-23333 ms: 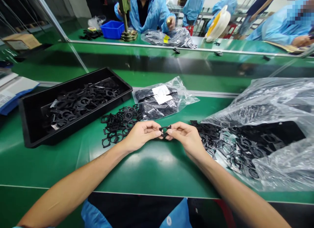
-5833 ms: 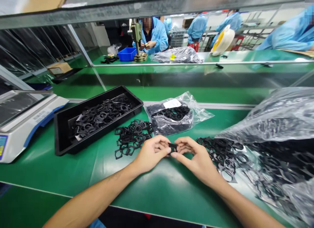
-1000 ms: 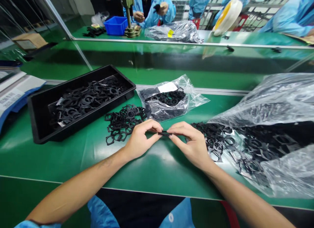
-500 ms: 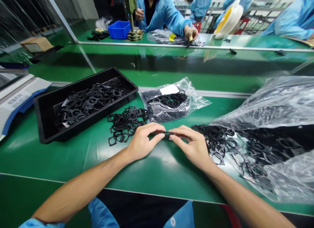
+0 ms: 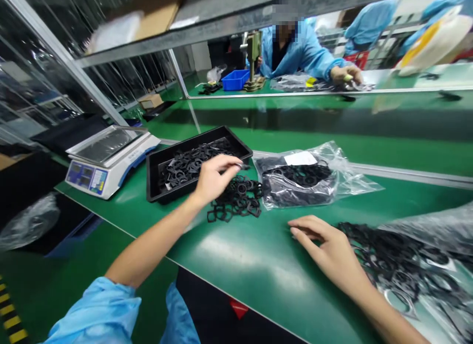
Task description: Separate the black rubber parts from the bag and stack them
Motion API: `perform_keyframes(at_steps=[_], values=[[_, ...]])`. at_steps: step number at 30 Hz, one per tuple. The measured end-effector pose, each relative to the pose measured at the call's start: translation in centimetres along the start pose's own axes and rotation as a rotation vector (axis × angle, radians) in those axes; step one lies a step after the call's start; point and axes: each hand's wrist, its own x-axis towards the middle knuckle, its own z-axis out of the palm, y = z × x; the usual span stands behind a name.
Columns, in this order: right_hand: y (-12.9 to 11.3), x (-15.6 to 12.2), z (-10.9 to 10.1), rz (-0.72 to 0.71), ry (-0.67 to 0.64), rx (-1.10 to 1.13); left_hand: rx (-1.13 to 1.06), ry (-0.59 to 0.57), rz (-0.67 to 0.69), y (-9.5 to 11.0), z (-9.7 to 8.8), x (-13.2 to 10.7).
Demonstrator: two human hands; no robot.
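- Left hand (image 5: 218, 174): grip pinching a small thin black piece (image 5: 244, 166) at thumb and fingertips, raised near the right end of the long black plastic tray (image 5: 149, 184), which is part-filled with flat black ring parts.
- Right hand (image 5: 325, 243): grip loosely spread, fingers curled, low over the green counter (image 5: 236, 258), just left of a spread of black ring parts (image 5: 391, 258).
- Loose heap of black square-edged rings (image 5: 236, 201) below left hand.
- Clear plastic bag of black parts (image 5: 295, 198), white label (image 5: 300, 158), right of heap.
- White-and-blue scale (image 5: 111, 161) left of tray.
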Motion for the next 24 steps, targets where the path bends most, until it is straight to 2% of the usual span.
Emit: perform_keyframes(at_steps=[2,4,6,7,9,10,14,16,18,20,24], values=[[-0.1,-0.2,0.1,-0.043,-0.033,-0.032,0.18,0.093,0.003,-1.7,-3.2,2.2],[-0.1,-0.3,0.3,-0.077,-0.057,-0.044,0.389,0.083,-0.009,-3.4,-5.9,3.5],[-0.2,-0.4,0.4,-0.097,-0.072,-0.046,0.579,0.015,0.008,-4.3,-7.4,3.6],[-0.2,-0.4,0.5,-0.1,-0.079,-0.047,0.641,0.008,0.034,-4.3,-7.5,3.2],[-0.2,-0.4,0.5,-0.105,-0.086,-0.052,0.658,-0.032,0.126,-3.7,-6.5,1.5],[-0.3,-0.4,0.5,-0.106,-0.093,-0.057,0.619,-0.092,0.179,-3.0,-5.5,0.4],[-0.7,-0.8,0.6,-0.11,-0.136,-0.083,0.454,-0.434,0.329,-0.3,-0.3,-3.8],[-0.9,-1.0,0.8,-0.101,-0.154,-0.094,0.463,-0.537,0.345,0.3,1.5,-4.9],[-1.0,-1.1,0.8,-0.102,-0.151,-0.098,0.474,-0.574,0.334,0.4,2.4,-5.2],[-1.1,-1.0,0.3,-0.093,-0.117,-0.134,0.441,-0.568,0.318,0.3,2.4,-4.8],[-1.5,-0.4,-2.5,-0.008,-0.003,-0.382,0.27,-0.492,0.261,1.6,1.9,-3.7]])
